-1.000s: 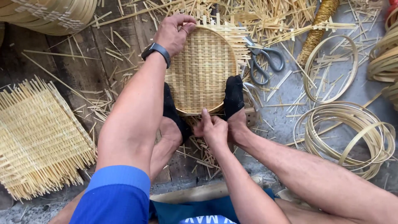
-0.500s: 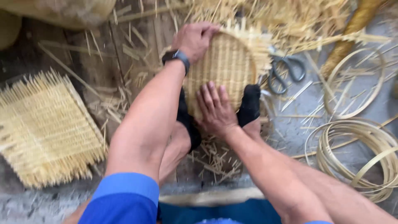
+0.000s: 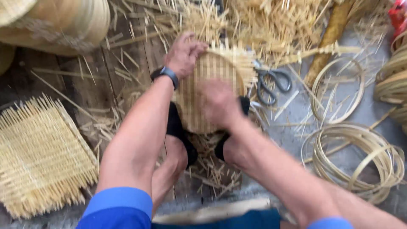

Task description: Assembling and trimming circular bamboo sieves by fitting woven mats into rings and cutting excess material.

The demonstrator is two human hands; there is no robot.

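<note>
Two hands on one round woven bamboo tray (image 3: 210,91), pinned between the feet: left hand (image 3: 184,53) grips the far rim, right hand (image 3: 218,101) presses flat mid-weave, blurred. Weave looks complete; rim strips untrimmed. Scissors (image 3: 271,82) lie right of grip.

- We see a round woven bamboo tray (image 3: 212,91), pale yellow, with loose strip ends bristling past its rim.
- It lies flat, just left of the scissors (image 3: 271,82), pinned at its near edge between two black-socked feet.
</note>
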